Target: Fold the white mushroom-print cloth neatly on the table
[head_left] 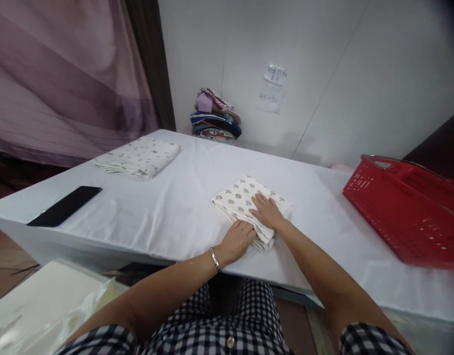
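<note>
While the white-draped table [168,217] carries everything, I note a red basket [404,217] well right of the right hand [267,212], which lies flat and released atop the folded cloth [245,202], pinning it; left hand [236,241] cups its near edge, fingers curled loosely.

A single head camera looks forward and down, close over the table [168,207].
</note>
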A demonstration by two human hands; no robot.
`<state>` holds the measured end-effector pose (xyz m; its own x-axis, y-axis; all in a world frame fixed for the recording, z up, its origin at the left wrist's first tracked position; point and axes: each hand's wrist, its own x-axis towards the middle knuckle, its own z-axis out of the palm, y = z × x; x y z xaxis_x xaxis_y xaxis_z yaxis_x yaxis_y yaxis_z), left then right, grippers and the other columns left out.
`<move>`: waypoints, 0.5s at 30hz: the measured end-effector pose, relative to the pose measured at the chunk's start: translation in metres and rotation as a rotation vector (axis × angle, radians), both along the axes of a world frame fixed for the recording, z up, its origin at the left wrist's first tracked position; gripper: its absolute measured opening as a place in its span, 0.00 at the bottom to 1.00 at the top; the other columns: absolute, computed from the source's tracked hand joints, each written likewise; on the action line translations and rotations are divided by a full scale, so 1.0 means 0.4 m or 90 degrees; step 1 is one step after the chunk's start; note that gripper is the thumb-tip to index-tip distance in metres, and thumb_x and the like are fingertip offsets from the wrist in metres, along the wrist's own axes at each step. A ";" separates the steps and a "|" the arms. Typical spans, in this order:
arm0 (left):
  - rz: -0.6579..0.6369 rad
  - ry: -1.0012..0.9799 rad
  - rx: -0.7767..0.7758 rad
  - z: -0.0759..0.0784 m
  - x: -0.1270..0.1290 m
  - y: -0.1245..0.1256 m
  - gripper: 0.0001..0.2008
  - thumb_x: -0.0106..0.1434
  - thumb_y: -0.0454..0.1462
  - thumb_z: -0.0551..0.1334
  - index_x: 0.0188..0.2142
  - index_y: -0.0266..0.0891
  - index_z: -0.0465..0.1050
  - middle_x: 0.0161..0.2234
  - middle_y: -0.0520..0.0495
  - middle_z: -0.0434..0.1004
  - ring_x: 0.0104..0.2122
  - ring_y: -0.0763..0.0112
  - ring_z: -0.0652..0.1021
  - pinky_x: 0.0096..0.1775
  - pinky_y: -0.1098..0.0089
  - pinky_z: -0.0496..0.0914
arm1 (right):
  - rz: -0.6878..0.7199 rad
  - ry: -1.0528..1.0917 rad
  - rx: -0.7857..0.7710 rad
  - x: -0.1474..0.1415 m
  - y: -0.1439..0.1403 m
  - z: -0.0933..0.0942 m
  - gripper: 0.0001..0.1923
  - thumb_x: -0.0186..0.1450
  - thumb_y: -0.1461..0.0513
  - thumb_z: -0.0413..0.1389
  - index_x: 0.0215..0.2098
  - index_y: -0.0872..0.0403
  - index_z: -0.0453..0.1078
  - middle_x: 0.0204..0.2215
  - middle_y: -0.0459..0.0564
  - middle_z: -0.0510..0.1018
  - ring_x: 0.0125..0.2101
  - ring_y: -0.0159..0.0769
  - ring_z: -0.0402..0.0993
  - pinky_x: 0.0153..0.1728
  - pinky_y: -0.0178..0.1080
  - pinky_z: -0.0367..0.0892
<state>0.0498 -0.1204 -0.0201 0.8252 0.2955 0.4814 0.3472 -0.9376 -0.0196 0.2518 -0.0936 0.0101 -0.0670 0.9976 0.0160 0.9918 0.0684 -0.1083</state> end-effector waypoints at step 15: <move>-0.013 -0.037 -0.056 -0.011 -0.018 -0.014 0.10 0.65 0.31 0.51 0.43 0.36 0.69 0.40 0.45 0.72 0.40 0.65 0.70 0.44 0.64 0.67 | 0.072 0.236 -0.036 -0.097 -0.088 -0.007 0.23 0.69 0.51 0.42 0.59 0.46 0.60 0.62 0.47 0.57 0.63 0.40 0.45 0.61 0.53 0.39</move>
<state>0.0427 -0.1259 -0.0247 0.8025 0.3222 0.5021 0.3266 -0.9416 0.0823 0.2129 -0.1288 0.0074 -0.1770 0.9842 0.0055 0.8711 0.1592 -0.4646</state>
